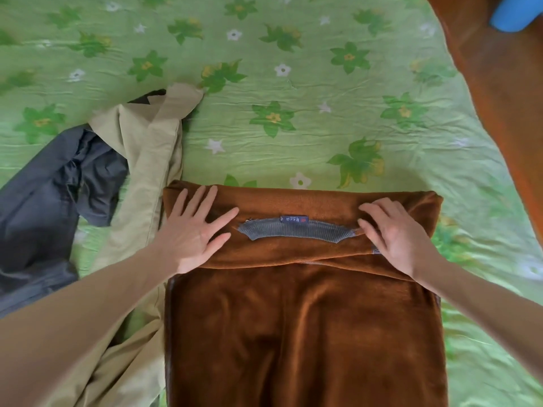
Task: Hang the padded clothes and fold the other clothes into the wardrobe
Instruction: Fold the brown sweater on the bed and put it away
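Observation:
A brown fleece garment (302,327) lies flat on the green flowered bed sheet (293,92), its top part folded down toward me so that the grey ribbed collar (293,232) with a small blue label shows. My left hand (194,230) rests flat on the left end of the fold with its fingers spread. My right hand (393,236) lies on the right end of the fold, fingers bent and pinching the brown cloth beside the collar. A beige garment (147,160) and a dark grey garment (44,201) lie crumpled to the left.
The bed's right edge runs diagonally at the upper right, with a reddish-brown wooden floor (499,83) beyond it. A blue object (514,16) sits in the top right corner. The beige garment touches the brown one's left side.

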### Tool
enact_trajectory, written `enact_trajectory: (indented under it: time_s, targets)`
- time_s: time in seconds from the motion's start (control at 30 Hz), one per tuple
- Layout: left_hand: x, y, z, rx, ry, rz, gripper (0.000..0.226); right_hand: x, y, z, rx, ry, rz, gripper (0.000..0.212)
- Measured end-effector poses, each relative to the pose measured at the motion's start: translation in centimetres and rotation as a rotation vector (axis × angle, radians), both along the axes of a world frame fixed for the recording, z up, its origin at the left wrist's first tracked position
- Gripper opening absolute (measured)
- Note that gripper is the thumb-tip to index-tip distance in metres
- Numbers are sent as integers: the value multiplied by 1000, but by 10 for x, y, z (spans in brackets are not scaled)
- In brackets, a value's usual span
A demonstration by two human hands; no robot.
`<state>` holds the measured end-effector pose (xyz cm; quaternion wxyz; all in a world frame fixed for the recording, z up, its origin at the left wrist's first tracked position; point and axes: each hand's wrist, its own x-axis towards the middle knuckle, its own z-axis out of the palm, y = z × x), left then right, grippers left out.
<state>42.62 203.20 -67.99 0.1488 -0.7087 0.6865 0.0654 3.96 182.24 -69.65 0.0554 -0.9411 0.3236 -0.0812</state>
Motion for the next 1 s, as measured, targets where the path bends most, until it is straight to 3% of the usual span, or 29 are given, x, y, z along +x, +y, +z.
enact_trajectory:
  time_s: [0.1, 0.17, 0.27, 0.4, 0.53, 0.77, 1.0]
  targets:
    - [-33, -6, -6, -96, 127, 68, 67, 4, -1, -2, -47, 147, -160, 59]
    - [-52, -10, -13, -138, 208, 158, 68, 0, -2, -13, 36, 211, -266, 66]
    - [-61, -11, -32, -139, 141, 135, 72, -6, -5, -31, 199, 232, -349, 73]
    - [-60, -9, -46, -129, 76, 127, 76, -3, -8, -35, 220, 249, -341, 76]
    - [-80, -1, -41, -156, 97, 191, 73, 0, 12, -22, 92, 219, -349, 74]
    - [-148, 63, -47, -205, 169, 238, 66, -17, 131, -15, 129, 148, -46, 63]
    - [-192, 166, -48, -147, 139, 298, 65, -58, 207, -45, 174, 287, -55, 65]
